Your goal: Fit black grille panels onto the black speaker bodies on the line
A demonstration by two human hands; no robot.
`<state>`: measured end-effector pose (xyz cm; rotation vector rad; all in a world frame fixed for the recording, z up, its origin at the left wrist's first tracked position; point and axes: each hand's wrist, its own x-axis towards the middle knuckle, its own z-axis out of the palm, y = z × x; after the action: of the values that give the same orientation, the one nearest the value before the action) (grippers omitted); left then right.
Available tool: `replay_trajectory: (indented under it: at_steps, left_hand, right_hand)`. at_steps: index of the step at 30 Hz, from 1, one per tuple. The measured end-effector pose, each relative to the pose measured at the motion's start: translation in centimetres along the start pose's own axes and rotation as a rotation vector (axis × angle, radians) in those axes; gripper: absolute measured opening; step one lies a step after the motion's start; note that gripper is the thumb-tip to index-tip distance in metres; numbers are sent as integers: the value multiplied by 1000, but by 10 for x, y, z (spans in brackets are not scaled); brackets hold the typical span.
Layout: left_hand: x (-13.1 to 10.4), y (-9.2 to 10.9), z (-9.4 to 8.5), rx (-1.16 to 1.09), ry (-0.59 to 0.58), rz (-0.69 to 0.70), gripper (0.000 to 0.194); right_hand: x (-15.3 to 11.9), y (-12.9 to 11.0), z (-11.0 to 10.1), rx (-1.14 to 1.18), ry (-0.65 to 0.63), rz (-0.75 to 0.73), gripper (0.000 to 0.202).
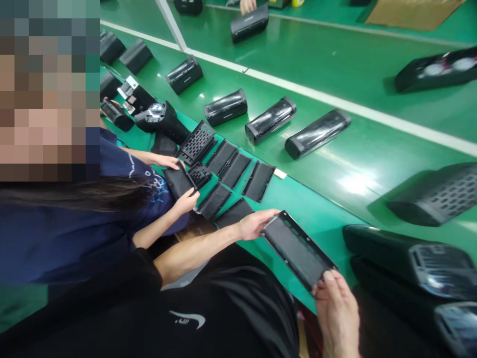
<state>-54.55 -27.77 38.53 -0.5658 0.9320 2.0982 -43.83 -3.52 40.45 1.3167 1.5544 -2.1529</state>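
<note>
A black rectangular panel [298, 251] with raised edges and small clips is held tilted over the green table edge. My left hand [257, 223] grips its upper left end, the fingers reaching behind it. At the lower right end my right hand [335, 293] pinches the panel, thumb on the near face. Left of my hands, similar black panels [259, 180] lie on the green table [313, 211], along with a perforated black grille [197, 143].
At the left a person in a dark blue shirt [112, 214] holds another panel [181, 180]. Black speaker-like housings [318, 133] line the green surface beyond. Large black housings [413, 258] stand close at the right. A distant hand [248, 6] touches a housing at the top.
</note>
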Motion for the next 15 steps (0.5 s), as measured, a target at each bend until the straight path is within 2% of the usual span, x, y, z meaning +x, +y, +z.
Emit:
replay_trajectory:
  at_steps: [2, 5, 8, 10, 12, 13, 14, 15]
  left_hand:
    - [-1, -1, 6, -82, -57, 18, 71]
    - [3, -1, 22, -124, -240, 98, 89]
    - [9, 1, 39, -70, -354, 111, 80]
    - [12, 5, 45, -47, -366, 107, 69]
    - [13, 9, 45, -58, -362, 133, 62]
    - [14, 10, 43, -71, -359, 154, 60]
    - [14, 12, 40, -82, -356, 172, 59]
    - [14, 13, 38, -89, -349, 182, 58]
  right_hand:
    - [-2, -5, 8, -3, -14, -52, 49]
    - [-5, -9, 24, -29, -60, -145, 44]
    - [-12, -16, 31, -118, -123, -199, 46]
    - [-17, -30, 22, -203, -117, -225, 47]
    - [-13, -58, 4, -370, 35, -376, 52]
    - [-6, -76, -8, -504, 174, -526, 59]
    - [4, -96, -19, -677, 298, -677, 70]
    - [17, -115, -29, -862, 354, -768, 86]
